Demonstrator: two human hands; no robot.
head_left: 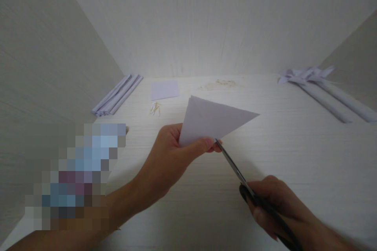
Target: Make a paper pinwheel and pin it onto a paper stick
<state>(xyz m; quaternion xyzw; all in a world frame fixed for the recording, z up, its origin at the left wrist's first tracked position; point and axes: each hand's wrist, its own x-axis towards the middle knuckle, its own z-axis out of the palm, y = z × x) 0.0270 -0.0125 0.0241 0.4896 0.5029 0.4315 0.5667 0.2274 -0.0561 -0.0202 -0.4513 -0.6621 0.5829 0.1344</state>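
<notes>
Pale lilac folded paper [212,119], pinched at its near-left corner by the left hand [172,153] above the surface [297,145], tapers rightward, while the right hand [279,206], lower right, grips scissors [235,168] whose tip meets the paper's lower edge.

**Pale surface, paper along the back**

The wood-grain surface [294,149] carries a bundle of paper rolls [118,94] at back left. Near them lie a flat sheet [165,89] and small yellowish bits [155,108]. A tangle [218,84] of like colour lies by the back wall. Long rolls [332,98] with bow-like ends lie at back right.
</notes>
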